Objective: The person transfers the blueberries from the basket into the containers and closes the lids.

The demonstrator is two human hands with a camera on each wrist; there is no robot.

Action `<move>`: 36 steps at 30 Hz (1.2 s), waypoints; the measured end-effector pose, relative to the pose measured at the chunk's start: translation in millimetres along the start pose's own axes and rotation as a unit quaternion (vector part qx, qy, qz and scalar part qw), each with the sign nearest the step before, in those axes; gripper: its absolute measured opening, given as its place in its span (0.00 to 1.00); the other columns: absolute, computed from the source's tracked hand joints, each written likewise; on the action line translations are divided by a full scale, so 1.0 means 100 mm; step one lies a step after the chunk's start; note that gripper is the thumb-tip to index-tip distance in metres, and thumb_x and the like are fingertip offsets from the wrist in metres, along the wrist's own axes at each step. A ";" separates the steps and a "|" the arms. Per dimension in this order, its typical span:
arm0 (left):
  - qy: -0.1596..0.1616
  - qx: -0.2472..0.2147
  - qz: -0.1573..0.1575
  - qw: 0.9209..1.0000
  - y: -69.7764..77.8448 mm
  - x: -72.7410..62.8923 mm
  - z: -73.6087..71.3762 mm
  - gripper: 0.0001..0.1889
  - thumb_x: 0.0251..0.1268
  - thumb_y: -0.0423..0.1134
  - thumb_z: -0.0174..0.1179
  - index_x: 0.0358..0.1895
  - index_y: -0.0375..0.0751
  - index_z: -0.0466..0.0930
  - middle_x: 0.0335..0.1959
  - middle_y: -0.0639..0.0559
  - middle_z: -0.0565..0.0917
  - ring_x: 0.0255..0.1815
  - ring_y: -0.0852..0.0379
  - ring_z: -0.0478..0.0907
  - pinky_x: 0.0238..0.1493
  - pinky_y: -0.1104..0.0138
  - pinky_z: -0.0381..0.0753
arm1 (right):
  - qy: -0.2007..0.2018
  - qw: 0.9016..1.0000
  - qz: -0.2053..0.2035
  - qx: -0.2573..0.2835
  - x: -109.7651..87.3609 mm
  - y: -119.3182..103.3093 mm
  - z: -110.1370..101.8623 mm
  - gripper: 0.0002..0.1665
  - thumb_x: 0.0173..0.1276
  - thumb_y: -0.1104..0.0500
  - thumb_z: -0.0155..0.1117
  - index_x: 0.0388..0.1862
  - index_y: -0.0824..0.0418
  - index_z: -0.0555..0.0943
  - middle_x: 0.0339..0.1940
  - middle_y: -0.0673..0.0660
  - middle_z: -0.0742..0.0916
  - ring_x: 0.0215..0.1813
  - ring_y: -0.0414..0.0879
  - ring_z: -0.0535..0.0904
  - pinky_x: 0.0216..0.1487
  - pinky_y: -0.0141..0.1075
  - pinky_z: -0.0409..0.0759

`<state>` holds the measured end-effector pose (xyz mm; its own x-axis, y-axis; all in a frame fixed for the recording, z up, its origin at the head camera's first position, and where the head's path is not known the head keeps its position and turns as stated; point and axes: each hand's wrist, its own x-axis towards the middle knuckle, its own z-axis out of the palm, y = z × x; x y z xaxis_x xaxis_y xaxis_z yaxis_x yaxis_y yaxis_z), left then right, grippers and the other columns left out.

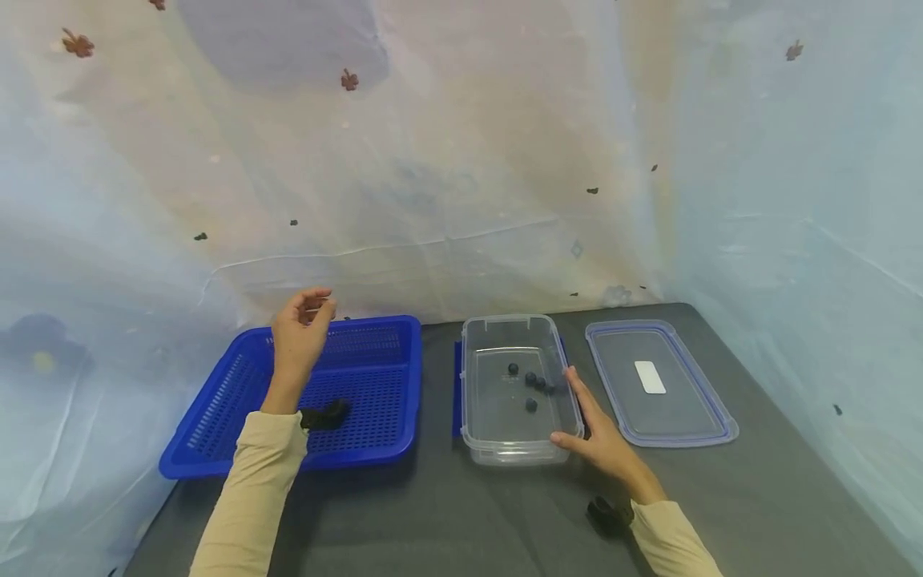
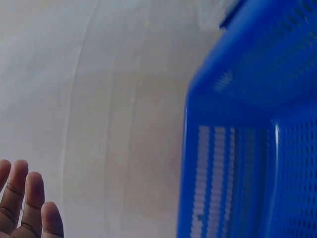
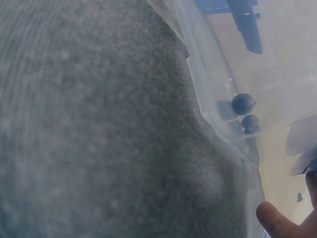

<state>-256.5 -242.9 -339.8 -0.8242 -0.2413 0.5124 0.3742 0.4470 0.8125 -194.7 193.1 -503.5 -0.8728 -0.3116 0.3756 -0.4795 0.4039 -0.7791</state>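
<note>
My left hand (image 1: 300, 336) is raised over the blue basket (image 1: 414, 385), its fingers loosely bent with nothing seen between them. In the left wrist view its fingers (image 2: 34, 198) appear beside the basket's rim, apart from it. My right hand (image 1: 602, 441) rests against the right side of a clear plastic container (image 1: 497, 425), fingers stretched along the wall and thumb by the near right corner. Several blueberries (image 1: 530, 405) lie on the container's floor. Two blueberries (image 3: 243, 104) show through its wall in the right wrist view.
A clear lid (image 1: 678, 401) with a bluish rim and a white label lies right of the container. Blue side clips (image 1: 457, 389) stick out from the container. A patterned curtain (image 1: 461, 160) hangs behind the grey-covered table (image 1: 447, 521).
</note>
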 end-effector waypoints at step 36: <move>0.146 0.091 -0.243 0.955 -0.90 0.11 -0.46 0.16 0.69 0.36 0.56 0.55 0.32 0.78 0.49 0.40 0.80 0.40 0.60 0.73 0.39 0.71 0.71 | 0.006 1.000 -0.014 0.004 -0.02 -0.04 0.00 0.61 0.54 0.61 0.73 0.79 0.60 0.46 0.78 0.63 0.50 0.76 0.63 0.46 0.65 0.21 0.43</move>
<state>-279.1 -325.1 -394.4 -0.7175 -0.6770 0.1640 -0.1247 0.3564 0.9260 -190.9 192.0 -501.5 -0.8598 -0.3119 0.4043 -0.5037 0.3885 -0.7716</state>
